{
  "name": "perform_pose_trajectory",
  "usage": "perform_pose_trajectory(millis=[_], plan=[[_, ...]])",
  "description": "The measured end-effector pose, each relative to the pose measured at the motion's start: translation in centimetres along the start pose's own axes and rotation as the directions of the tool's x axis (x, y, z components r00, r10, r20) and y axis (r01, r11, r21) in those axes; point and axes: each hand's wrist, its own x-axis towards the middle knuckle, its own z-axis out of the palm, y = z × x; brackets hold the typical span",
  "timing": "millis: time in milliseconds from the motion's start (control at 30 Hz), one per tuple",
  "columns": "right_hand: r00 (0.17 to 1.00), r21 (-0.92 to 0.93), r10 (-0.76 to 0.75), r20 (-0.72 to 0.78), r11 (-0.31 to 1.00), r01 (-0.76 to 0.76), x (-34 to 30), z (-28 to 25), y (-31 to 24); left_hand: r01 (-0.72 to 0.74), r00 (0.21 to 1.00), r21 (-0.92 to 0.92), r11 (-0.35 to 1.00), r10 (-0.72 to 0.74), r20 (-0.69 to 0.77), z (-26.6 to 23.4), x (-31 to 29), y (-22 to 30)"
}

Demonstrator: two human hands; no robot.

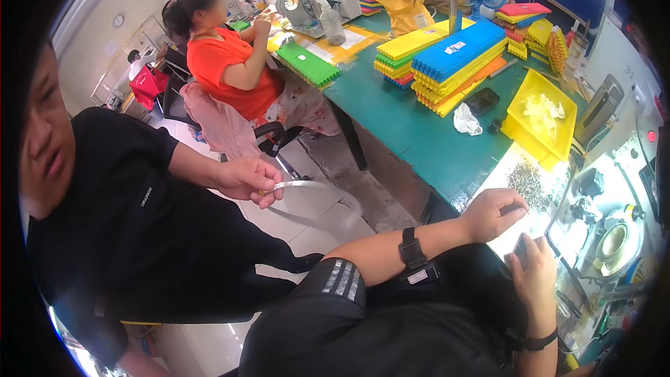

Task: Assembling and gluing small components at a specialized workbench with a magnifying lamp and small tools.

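My left hand [494,213] is curled closed over the brightly lit work surface [504,246], its fingertips at the edge of a pile of small metal parts [528,186]. Whatever it may pinch is too small to make out. Just nearer to me, my right hand [536,269] is bent closed, with a small dark thing [519,244] between thumb and fingers; its kind does not show. The two hands are apart. Black straps circle both my forearms.
A yellow tray [513,128] with crumpled clear plastic stands beyond the pile. Stacks of coloured ridged plastic strips [457,52] lie on the green table [373,108]. Machinery [614,244] borders my right. At left a standing person holds a pale strip [296,184]; another person sits beyond.
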Motion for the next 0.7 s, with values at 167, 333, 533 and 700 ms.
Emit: perform_pose_trajectory(millis=[167,333,533,700], plan=[[1.0,-0.007,0.004,-0.014,1.0,-0.004,0.08,0.19,0.1,-0.016,1.0,-0.013,1.0,0.016,0.004,-0.17,0.09,0.12],[1.0,-0.013,-0.007,-0.017,1.0,0.006,0.31,0.13,0.0,-0.032,0.999,-0.017,0.999,0.032,-0.003,-0.21,0.21,-0.06],[1.0,-0.016,0.014,0.008,1.0,-0.014,0.29,-0.06,0.05,-0.015,1.0,-0.034,0.999,0.015,-0.003,-0.24,0.16,0.09],[1.0,-0.006,0.019,0.004,1.0,-0.019,0.23,0.17,-0.02,-0.03,1.0,-0.028,0.999,0.03,-0.002,-0.29,0.16,0.1]])
